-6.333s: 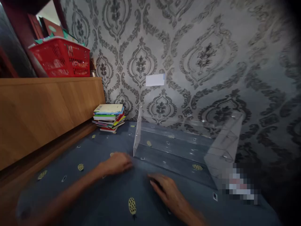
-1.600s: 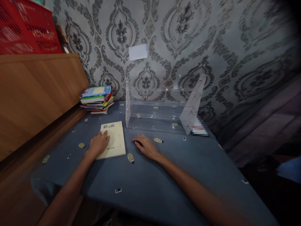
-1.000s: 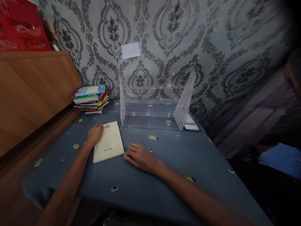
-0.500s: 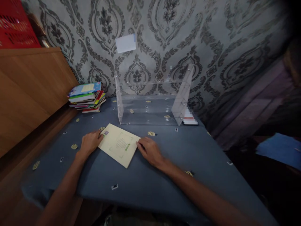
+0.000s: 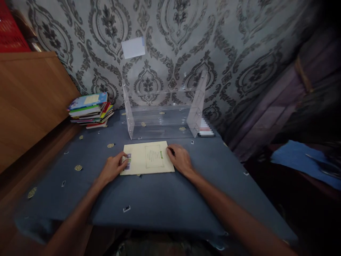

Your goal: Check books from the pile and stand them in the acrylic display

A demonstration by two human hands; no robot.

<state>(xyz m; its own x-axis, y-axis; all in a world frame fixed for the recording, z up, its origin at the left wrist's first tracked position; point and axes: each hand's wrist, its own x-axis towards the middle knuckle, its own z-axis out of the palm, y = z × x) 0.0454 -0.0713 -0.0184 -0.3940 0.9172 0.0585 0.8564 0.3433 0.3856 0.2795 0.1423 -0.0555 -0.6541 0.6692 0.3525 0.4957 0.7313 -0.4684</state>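
Note:
A thin cream book (image 5: 148,158) lies flat on the blue patterned tablecloth (image 5: 160,199), its long side across my view. My left hand (image 5: 113,169) grips its left edge, thumb on the cover and fingers curled. At the book's right edge rests my right hand (image 5: 181,159), fingers bent on the edge. Just behind the book, against the wall, stands an empty clear acrylic rack (image 5: 162,113). A stack of colourful books (image 5: 89,110) sits at the back left.
A wooden panel (image 5: 29,99) runs along the left, with a red basket (image 5: 10,32) on top. Patterned wallpaper with a white note (image 5: 133,47) backs the table. Dark curtain and a blue sheet (image 5: 301,158) lie to the right.
The cream book has been turned from slanted to lying crosswise in front of me. Both hands moved with it to its two short edges.

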